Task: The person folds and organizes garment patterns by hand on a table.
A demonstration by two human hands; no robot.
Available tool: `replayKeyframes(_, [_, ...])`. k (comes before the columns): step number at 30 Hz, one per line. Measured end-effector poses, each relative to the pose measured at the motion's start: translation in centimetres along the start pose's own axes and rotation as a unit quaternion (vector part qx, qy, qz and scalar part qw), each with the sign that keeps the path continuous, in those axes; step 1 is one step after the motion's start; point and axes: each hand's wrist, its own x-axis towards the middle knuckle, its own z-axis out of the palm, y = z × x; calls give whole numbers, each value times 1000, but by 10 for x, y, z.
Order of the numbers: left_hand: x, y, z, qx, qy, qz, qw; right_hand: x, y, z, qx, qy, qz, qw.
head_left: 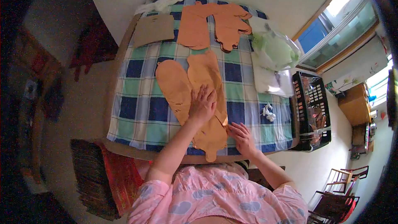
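A long, flat orange foil piece (172, 81) lies on the checked cloth, with a second orange piece (205, 72) beside and partly over it. My left hand (202, 104) rests on the pieces near their middle, its fingers slightly apart and pointing away from me. At the right edge of the orange foil is my right hand (241, 138), palm down on the cloth with fingers apart, its fingertips close to the foil. The lower end of the foil, with a small tab, reaches the table's near edge.
More orange foil pieces (193, 29) and a brown card (154, 30) lie at the back. A green-and-clear plastic bag (275, 49) is at the back right, above small white items (268, 112). A black crate (311, 110) stands beyond the right edge.
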Motion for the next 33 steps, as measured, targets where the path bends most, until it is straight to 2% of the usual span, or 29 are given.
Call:
replayKeyframes(9, [0, 2, -3, 17, -4, -2, 1000, 36, -7, -8, 28, 22, -3, 999])
replayKeyframes(21, [0, 3, -4, 18, 1, -2, 1000, 2, -5, -10, -28, -23, -13, 999])
replayKeyframes(24, [0, 5, -8, 2, -8, -6, 1000, -10, -3, -13, -20, -64, -3, 998])
replayKeyframes(27, [0, 4, -7, 3, -7, -7, 1000, -18, 2, -19, -7, -70, -46, 996])
replayKeyframes(30, [2, 2, -5, 16, -23, -1, 1000, 1, 31, -8, 4, -12, -32, 999])
replayKeyframes(33, [2, 2, -6, 17, -43, 7, 999, 81, 15, -17, 14, 67, 19, 997])
